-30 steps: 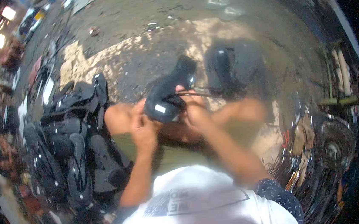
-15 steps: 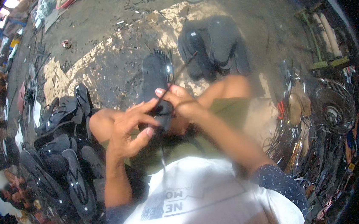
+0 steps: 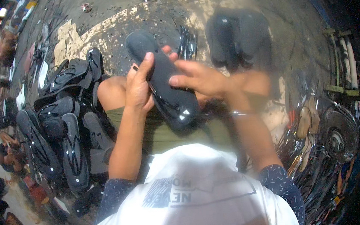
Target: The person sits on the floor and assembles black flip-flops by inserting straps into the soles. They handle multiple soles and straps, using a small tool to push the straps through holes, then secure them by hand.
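We held a black sandal (image 3: 162, 77) up over our lap, sole toward us. Our left hand (image 3: 140, 88) was closed around its left edge, fingers pressed along the side. Our right hand (image 3: 200, 80) gripped the right edge, fingers reaching across the sole. A pile of sandals (image 3: 61, 123) lay on the ground to our left, and a pair (image 3: 237, 36) stood ahead. A fan (image 3: 340, 135) sat to the right.
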The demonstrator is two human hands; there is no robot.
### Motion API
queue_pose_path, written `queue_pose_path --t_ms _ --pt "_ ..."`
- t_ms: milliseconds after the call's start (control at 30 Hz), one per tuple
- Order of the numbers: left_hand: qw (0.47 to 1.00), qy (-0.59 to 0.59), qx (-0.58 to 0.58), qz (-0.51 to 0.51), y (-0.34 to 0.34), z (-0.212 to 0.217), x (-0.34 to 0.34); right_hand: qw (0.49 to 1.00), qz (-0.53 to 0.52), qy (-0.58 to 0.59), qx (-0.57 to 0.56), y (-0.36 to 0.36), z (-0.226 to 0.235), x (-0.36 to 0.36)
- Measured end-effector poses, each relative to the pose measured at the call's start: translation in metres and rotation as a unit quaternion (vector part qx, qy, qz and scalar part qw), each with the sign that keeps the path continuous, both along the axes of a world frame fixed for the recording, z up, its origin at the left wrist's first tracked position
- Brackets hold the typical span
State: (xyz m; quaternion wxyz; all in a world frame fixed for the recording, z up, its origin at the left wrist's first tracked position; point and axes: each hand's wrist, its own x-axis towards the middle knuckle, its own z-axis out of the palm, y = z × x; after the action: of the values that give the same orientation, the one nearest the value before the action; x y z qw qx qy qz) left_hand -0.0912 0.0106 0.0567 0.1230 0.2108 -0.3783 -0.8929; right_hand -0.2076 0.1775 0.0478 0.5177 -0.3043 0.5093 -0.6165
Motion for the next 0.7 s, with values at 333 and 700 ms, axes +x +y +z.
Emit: queue_pose_path --t_ms 333,700 --pt "0.981 -0.013 -0.051 0.184 -0.017 -0.004 0.008 0.916 -0.394 -0.006 -0.075 0.03 -0.008 0.045" --pt "0.968 -0.069 -0.224 0.093 0.032 0.01 0.032 0.88 -0.244 0.404 0.057 -0.002 0.05 0.034"
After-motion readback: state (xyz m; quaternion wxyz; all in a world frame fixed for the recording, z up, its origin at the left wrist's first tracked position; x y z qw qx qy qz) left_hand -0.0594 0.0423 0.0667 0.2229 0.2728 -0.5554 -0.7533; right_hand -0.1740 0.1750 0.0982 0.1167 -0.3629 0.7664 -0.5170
